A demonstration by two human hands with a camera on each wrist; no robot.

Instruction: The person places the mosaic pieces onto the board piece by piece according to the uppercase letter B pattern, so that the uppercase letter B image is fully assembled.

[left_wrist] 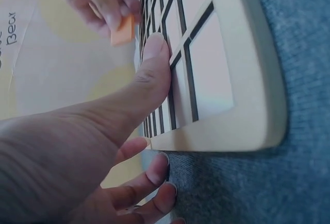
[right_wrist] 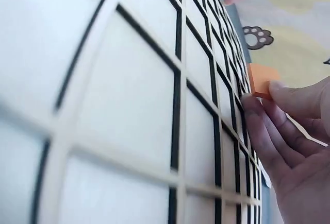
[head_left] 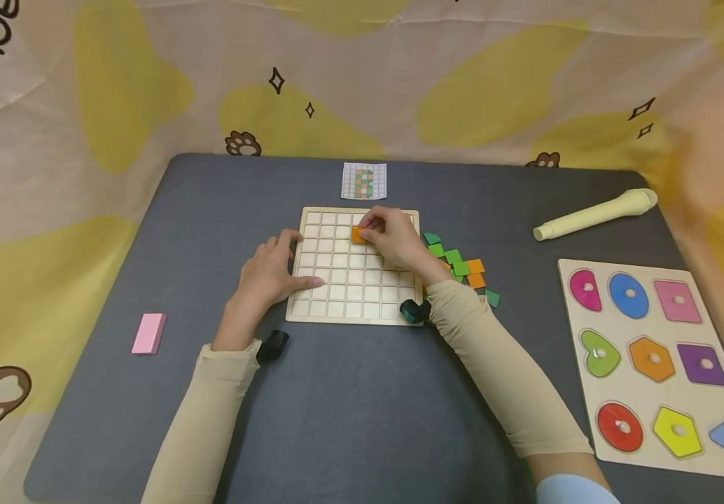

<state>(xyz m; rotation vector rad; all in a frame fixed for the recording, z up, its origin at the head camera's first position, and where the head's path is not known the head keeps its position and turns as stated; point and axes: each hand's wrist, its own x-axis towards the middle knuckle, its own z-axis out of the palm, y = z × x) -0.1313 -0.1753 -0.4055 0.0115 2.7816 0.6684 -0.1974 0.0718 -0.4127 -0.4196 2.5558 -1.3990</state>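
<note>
An orange square tile (head_left: 358, 235) is pinched between the thumb and fingers of my right hand (head_left: 393, 238), over the upper middle of the wooden grid board (head_left: 352, 321). In the right wrist view the tile (right_wrist: 262, 80) stands tilted at the grid's surface. My left hand (head_left: 267, 273) rests at the board's left side, its thumb lying over the grid and its fingers along the outer edge. The left wrist view shows that thumb (left_wrist: 149, 74) on the board's frame side, with the fingers below the rim. All visible grid cells are white; some lie hidden under my right hand.
Green and orange tiles (head_left: 461, 269) lie loose right of the board, partly behind my right forearm. A small pattern card (head_left: 364, 181) lies beyond it. Farther right are a cream microphone-shaped object (head_left: 595, 213) and a shape puzzle board (head_left: 627, 448). A pink block (head_left: 148, 334) lies left.
</note>
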